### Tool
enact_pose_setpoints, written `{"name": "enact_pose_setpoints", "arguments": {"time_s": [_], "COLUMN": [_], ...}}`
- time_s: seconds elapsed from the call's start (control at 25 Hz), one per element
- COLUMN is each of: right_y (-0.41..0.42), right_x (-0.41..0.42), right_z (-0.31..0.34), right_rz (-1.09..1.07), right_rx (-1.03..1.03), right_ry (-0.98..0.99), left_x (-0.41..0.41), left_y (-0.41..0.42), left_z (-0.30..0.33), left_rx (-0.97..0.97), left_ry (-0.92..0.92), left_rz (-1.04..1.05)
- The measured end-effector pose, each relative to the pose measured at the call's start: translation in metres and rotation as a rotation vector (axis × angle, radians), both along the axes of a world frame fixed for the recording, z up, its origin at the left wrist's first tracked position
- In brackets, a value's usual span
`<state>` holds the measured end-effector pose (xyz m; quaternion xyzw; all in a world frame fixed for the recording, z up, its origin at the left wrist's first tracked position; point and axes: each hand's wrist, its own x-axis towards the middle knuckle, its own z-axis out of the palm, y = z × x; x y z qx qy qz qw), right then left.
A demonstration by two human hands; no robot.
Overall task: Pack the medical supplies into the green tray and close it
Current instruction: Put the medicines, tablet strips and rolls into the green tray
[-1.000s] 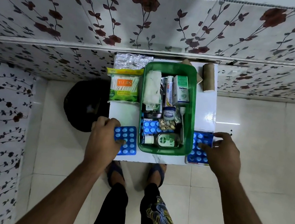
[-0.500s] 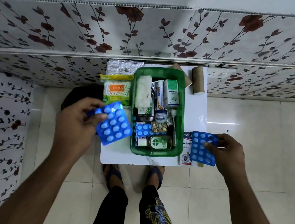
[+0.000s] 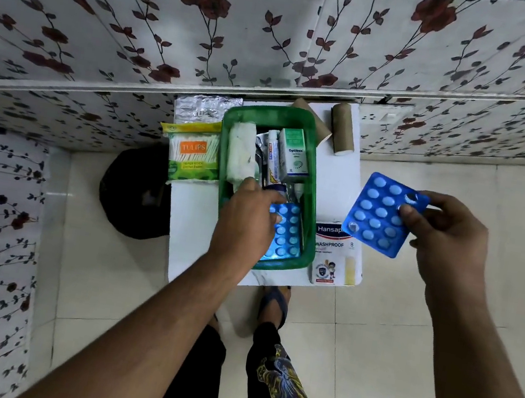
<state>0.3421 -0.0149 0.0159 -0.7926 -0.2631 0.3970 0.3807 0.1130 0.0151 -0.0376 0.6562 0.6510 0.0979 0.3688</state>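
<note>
The green tray stands on a small white table, holding a white gauze roll, an Optibex box and tubes. My left hand reaches inside the tray's near half, resting on a blue blister pack that lies there; whether the fingers still grip it is unclear. My right hand holds a second blue blister pack up in the air, right of the table. A Hansaplast plaster box lies right of the tray. A Tulips cotton-bud pack and a silver foil strip lie left of it.
Two brown cardboard rolls lie at the table's far edge against the flowered wall. A black round object sits on the floor left of the table. My sandalled feet stand at the table's near edge on pale tiles.
My left hand carried its blue blister pack from left of the tray into the tray's near half. My right hand lifted the other pack up and rightward, uncovering the plaster box.
</note>
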Motion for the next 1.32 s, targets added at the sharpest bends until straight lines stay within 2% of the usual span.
{"name": "enact_pose_setpoints", "arguments": {"time_s": [0.08,0.2,0.28,0.36,0.44,0.52,0.6,0.72,0.92,1.04,1.16,1.24,1.32], "right_y": [0.003,0.01,0.015,0.018,0.023,0.029,0.034,0.035,0.024,0.031,0.067,0.096,0.119], "right_x": [-0.008,-0.026,-0.042,-0.064,-0.089,-0.113,-0.13,-0.14,-0.151,-0.145,-0.114,-0.088,-0.066], "right_z": [0.004,0.01,0.015,0.017,0.009,-0.008,-0.026,-0.042,-0.042,-0.022,-0.006,-0.016,-0.041], "right_rz": [0.016,0.086,0.184,0.323,0.481,0.663,0.776,0.836,1.02,0.94,0.623,0.471,0.442], "right_rx": [0.01,-0.005,-0.003,0.013,0.002,-0.065,-0.137,-0.203,-0.303,-0.199,-0.017,-0.026,-0.116], "right_ry": [0.006,-0.055,-0.134,-0.194,-0.224,-0.274,-0.302,-0.374,-0.745,-0.741,-0.663,-0.657,-0.695], "left_x": [-0.002,0.0,-0.007,-0.026,-0.055,-0.086,-0.107,-0.122,-0.127,-0.129,-0.134,-0.135,-0.134], "left_y": [-0.002,-0.001,0.003,0.007,0.01,0.009,0.006,0.001,0.003,0.025,0.059,0.074,0.081], "left_z": [-0.004,0.011,0.029,0.044,0.054,0.05,0.035,0.016,0.006,0.002,-0.015,-0.029,-0.041], "left_rx": [0.053,0.081,0.09,0.128,0.183,0.189,0.105,0.025,0.003,0.025,-0.033,-0.142,-0.175], "left_ry": [0.056,0.267,0.238,0.109,-0.014,-0.055,-0.06,-0.067,-0.095,-0.132,-0.089,-0.033,-0.025], "left_rz": [-0.067,-0.244,-0.265,-0.187,-0.015,0.18,0.301,0.325,0.353,0.463,0.529,0.49,0.464]}}
